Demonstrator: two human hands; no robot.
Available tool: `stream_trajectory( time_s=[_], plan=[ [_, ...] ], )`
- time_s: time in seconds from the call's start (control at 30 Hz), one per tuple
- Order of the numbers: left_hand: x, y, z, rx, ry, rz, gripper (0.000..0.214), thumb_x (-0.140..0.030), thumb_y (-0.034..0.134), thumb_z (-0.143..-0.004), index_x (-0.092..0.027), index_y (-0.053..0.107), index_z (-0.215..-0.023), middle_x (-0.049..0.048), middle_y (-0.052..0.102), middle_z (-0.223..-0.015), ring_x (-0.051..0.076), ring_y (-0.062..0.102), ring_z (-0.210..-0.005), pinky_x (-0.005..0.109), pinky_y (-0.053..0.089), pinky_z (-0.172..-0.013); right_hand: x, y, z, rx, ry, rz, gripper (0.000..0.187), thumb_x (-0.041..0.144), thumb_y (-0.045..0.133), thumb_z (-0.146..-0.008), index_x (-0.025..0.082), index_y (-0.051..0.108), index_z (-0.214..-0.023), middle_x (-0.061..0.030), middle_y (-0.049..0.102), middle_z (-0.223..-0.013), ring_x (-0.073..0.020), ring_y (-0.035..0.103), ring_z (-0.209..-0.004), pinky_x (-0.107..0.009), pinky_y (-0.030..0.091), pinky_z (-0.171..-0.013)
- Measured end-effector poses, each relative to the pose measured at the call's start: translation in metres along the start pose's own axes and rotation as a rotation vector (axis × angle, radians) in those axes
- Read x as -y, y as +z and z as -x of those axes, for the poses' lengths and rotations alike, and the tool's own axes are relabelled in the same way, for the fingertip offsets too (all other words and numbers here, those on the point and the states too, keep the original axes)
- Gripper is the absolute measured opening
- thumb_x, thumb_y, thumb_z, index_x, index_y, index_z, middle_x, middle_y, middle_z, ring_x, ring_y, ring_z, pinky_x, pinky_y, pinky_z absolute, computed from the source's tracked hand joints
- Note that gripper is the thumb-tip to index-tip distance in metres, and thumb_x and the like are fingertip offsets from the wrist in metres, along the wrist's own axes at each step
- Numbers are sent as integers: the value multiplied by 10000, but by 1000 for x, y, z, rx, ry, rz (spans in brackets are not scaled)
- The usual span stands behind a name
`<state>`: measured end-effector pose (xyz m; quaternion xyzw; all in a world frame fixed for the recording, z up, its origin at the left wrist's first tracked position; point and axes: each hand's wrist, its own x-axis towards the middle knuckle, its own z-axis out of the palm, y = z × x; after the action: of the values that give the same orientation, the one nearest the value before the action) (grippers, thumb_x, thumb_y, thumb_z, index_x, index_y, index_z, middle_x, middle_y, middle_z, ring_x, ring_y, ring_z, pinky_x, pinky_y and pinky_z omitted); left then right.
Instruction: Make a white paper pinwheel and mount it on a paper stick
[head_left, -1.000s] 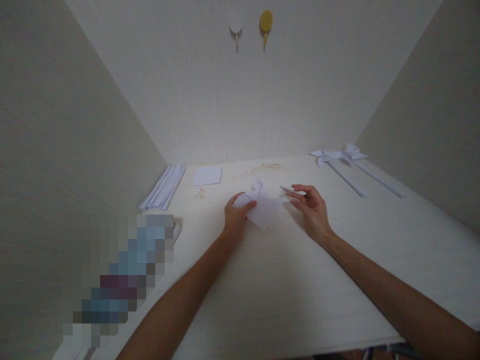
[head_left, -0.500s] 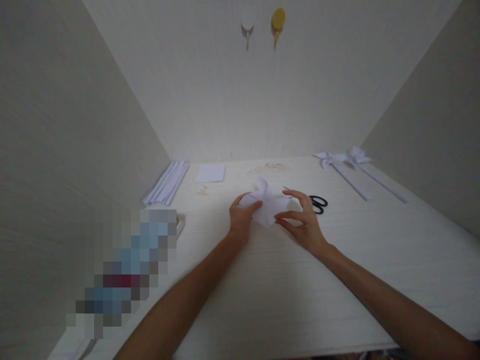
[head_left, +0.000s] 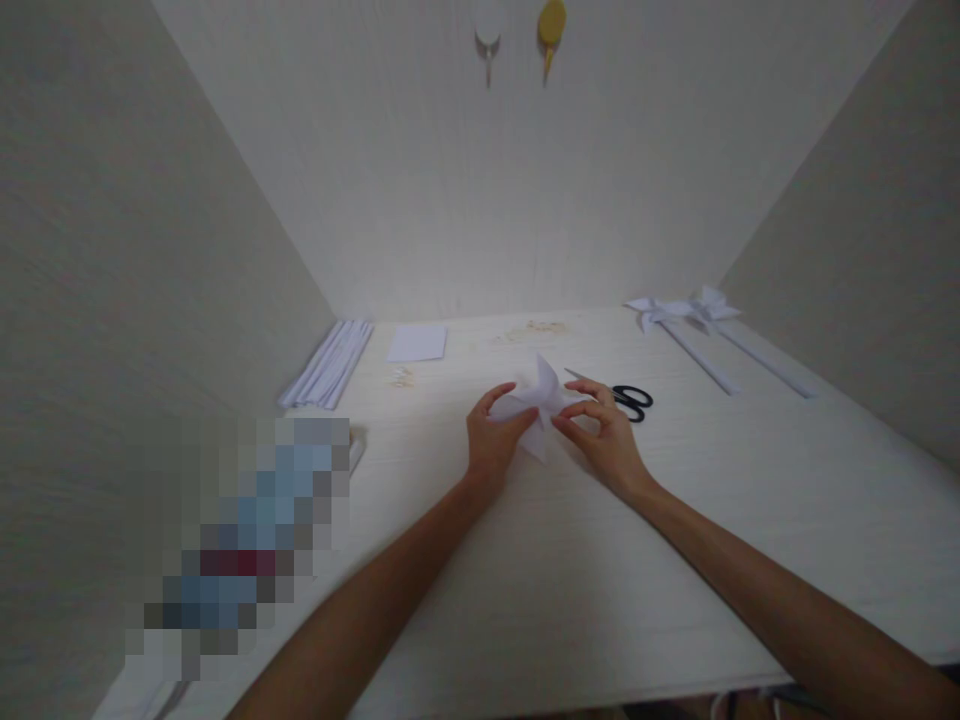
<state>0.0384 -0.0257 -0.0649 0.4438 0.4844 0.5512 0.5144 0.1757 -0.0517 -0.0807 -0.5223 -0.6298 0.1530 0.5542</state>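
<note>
A white paper pinwheel (head_left: pixel 545 380), its blades curled inward, is held above the middle of the table. My left hand (head_left: pixel 492 440) grips it from the left, thumb pressed near the centre and fingers partly behind the paper. At its right side, my right hand (head_left: pixel 609 442) pinches a blade between thumb and fingertips. Black-handled scissors (head_left: pixel 634 398) lie on the table just beyond my right hand, their blade pointing left. What lies behind the pinwheel is hidden.
Two white pinwheels on paper sticks (head_left: pixel 697 355) lie at the back right. Rolled paper sticks (head_left: pixel 328 365) and square white paper (head_left: pixel 418 343) are at the back left. Small pale pieces (head_left: pixel 402 377) lie nearby, more (head_left: pixel 547 327) toward the wall. Hooks (head_left: pixel 552 22) hang above.
The pinwheel has turned a little in my hands and one blade now stands up more. My left hand has shifted slightly right; the right fingers have closed in on the paper.
</note>
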Motion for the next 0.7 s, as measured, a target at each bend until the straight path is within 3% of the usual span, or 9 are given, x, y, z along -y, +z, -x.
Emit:
stream_trajectory(
  time_s=[0.7],
  plan=[
    [-2, 3, 4, 47, 2, -46, 514, -189, 718, -487, -141, 602, -986, -16, 586, -624, 77, 491, -520, 199, 409, -500, 1, 1, -1, -79, 91, -17, 122, 293, 647, -649, 204, 596, -582, -52, 528, -959, -205, 490, -961, -415, 333, -897]
  ],
)
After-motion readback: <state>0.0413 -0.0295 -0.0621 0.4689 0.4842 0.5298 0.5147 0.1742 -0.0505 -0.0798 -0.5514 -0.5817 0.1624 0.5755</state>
